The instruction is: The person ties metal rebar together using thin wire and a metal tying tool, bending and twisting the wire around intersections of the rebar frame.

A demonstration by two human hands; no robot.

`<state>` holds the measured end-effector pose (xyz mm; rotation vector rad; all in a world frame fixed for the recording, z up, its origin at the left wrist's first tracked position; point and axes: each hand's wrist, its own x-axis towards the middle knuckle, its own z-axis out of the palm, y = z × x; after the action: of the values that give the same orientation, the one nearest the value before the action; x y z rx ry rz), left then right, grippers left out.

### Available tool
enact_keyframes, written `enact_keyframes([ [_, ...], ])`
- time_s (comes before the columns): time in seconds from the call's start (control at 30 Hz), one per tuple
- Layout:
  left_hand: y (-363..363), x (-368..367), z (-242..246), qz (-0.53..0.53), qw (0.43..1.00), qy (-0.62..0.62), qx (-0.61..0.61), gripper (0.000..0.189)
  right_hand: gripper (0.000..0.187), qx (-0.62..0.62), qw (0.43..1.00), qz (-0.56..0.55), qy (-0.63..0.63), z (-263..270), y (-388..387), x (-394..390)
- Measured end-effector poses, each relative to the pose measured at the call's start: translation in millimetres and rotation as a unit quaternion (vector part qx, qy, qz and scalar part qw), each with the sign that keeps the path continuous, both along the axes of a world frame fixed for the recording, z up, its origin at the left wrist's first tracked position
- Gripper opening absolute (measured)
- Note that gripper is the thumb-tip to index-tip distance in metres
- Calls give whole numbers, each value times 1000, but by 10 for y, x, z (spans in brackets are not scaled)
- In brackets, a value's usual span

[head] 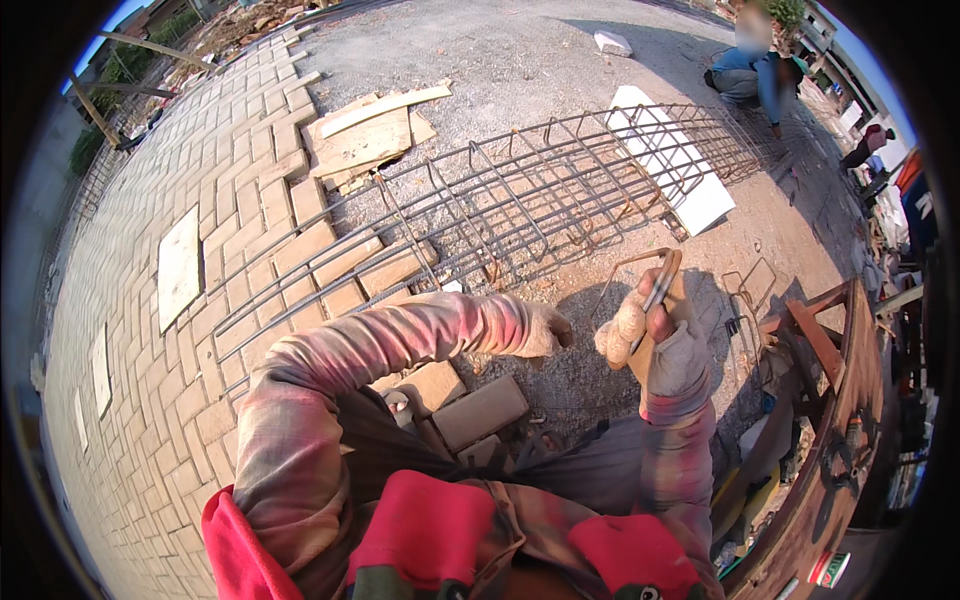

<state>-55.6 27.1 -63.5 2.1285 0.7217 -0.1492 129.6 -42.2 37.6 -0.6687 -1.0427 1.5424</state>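
My right hand, in a worn knitted glove with bare fingertips, is closed around a small bundle of bent steel rebar stirrups. One thin rod of it angles out to the left. My left hand, also gloved, is to the left of it with its fingers curled downward; its palm is hidden. Ahead of both hands lies a long rebar cage of parallel bars with rectangular stirrups around them. Its near bars extend left over the paving blocks.
Loose paving blocks lie by my legs. A white board lies under the cage. Wooden boards rest behind it. A wooden bench stands at right, near more bent stirrups. A person crouches at the cage's far end.
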Motion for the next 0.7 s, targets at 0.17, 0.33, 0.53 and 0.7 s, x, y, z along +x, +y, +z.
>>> enact_keyframes([
  [0.17, 464, -222, 333, 296, 747, -355, -479, 44, 30, 141, 941, 231, -205, 19, -180, -239],
  [0.33, 542, -440, 870, 329, 766, -403, -377, 44, 23, 390, 736, 225, -505, -274, -33, -478],
  [0.53, 520, -887, 1018, 320, 885, -281, -188, 37, 30, 394, 691, 239, -558, -309, 36, -616],
  [0.7, 394, -1072, 1167, 435, 864, -249, -50, 33, 30, 417, 659, 162, -604, -409, 94, -727],
])
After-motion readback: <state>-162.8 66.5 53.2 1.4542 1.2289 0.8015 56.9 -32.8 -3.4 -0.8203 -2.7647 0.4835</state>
